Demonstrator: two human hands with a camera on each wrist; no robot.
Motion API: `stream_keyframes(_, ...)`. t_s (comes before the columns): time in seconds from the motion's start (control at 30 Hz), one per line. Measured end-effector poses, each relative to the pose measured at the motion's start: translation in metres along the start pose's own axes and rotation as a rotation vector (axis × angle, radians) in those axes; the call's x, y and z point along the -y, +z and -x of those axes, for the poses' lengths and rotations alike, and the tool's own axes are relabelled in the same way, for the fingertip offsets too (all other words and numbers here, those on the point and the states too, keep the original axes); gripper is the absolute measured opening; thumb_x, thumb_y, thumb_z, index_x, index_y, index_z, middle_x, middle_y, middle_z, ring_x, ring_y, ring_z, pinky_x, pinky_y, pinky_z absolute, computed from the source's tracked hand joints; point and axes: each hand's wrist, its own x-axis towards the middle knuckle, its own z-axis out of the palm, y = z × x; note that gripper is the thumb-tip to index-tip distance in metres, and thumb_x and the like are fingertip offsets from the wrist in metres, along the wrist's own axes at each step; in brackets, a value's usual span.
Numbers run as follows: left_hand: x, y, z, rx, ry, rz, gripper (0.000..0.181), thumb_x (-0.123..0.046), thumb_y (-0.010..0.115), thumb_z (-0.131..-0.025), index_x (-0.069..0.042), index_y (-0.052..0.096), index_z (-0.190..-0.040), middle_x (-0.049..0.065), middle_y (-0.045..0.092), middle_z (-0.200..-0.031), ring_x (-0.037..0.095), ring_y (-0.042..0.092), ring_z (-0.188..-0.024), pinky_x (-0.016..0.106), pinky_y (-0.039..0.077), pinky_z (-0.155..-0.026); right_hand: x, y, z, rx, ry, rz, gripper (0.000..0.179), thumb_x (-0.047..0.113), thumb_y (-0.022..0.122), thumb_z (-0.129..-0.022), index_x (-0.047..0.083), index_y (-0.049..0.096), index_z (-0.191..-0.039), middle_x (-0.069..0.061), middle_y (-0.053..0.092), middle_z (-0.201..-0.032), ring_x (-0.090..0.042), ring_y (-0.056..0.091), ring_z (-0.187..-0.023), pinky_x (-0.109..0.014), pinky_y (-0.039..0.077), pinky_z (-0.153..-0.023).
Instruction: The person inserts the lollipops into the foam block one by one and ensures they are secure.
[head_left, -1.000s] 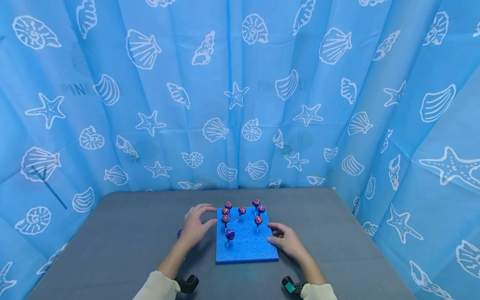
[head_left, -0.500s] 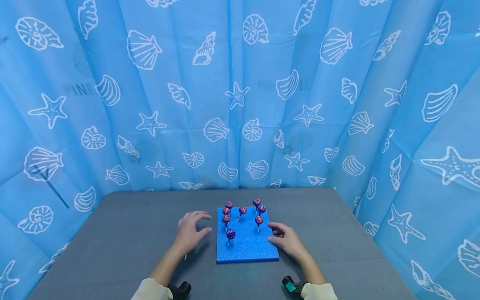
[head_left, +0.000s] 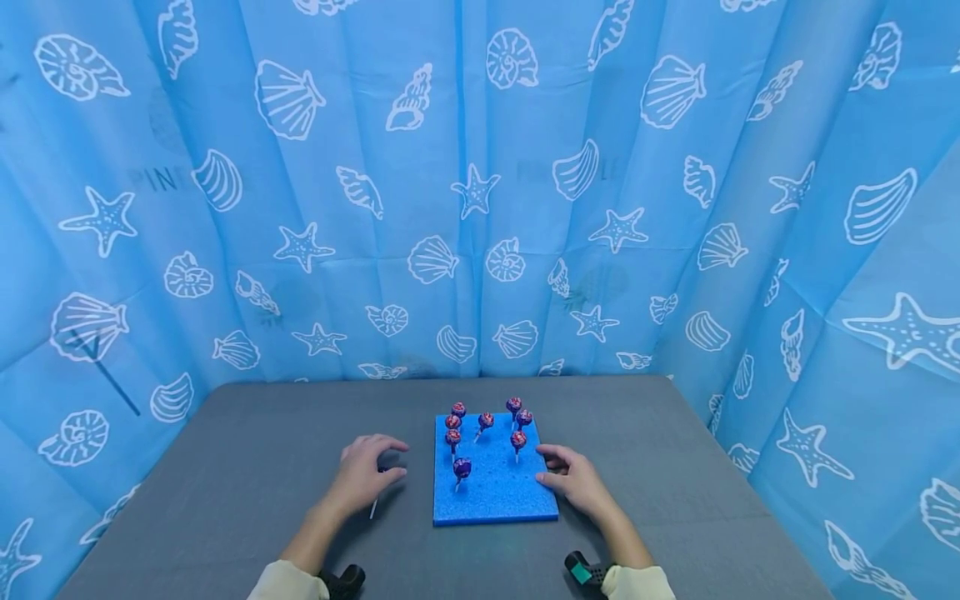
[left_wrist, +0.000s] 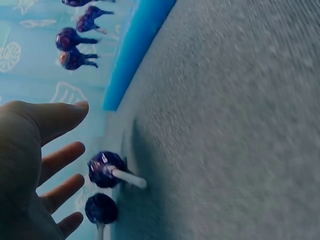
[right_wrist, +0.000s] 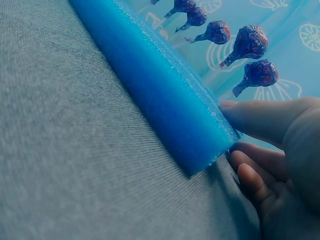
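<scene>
In the head view, a blue foam board lies on the table with several wrapped lollipops standing in it on their sticks. My right hand holds the board's right edge; the right wrist view has the thumb at the top edge and the other fingers curled beside it. Left of the board, my left hand is spread and holds nothing. By its fingers are a loose lollipop and a second lollipop in the left wrist view. From the head, one white stick shows below that hand.
A grey cloth covers the table. Behind it and along the sides hangs a blue curtain printed with white shells and starfish. Black wrist cameras sit on both forearms.
My left hand has drawn back from the board's left edge, moving left and slightly nearer me. A lollipop stick has come into view below it. My right hand stays at the board.
</scene>
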Motion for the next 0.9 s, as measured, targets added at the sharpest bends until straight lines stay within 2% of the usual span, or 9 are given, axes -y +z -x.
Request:
stream_keyframes(0.43, 0.019, -0.005, 0.011, 0.050, -0.106, -0.003, 0.031, -0.022, 0.078, -0.082, -0.025, 0.069, -0.112, 0.000, 0.064, -0.118, 0.032, 0.050, -0.120, 0.058, 0.030, -0.101, 0.001, 0.000, 0.001, 0.000, 0.001, -0.008, 0.040, 0.013, 0.073, -0.088, 0.009, 0.063, -0.126, -0.005, 0.063, -0.116, -0.023, 0.058, -0.103, -0.045, 0.048, -0.087)
stream_keyframes(0.63, 0.021, -0.006, 0.013, 0.054, -0.102, -0.030, 0.028, -0.021, 0.079, -0.081, -0.023, 0.070, -0.108, 0.000, 0.066, -0.111, 0.031, 0.053, -0.114, 0.057, 0.033, -0.097, -0.001, 0.000, 0.002, 0.001, -0.003, -0.003, 0.040, 0.014, 0.073, -0.088, 0.009, 0.063, -0.126, -0.005, 0.063, -0.116, -0.023, 0.058, -0.102, -0.044, 0.048, -0.087)
stream_keyframes(0.9, 0.018, -0.010, 0.011, 0.056, -0.107, -0.060, 0.024, -0.019, 0.079, -0.082, -0.022, 0.071, -0.104, -0.001, 0.067, -0.108, 0.029, 0.055, -0.110, 0.057, 0.034, -0.095, -0.002, 0.000, 0.001, -0.002, -0.011, -0.003, 0.040, 0.014, 0.073, -0.088, 0.009, 0.063, -0.126, -0.005, 0.063, -0.117, -0.023, 0.058, -0.103, -0.044, 0.048, -0.086)
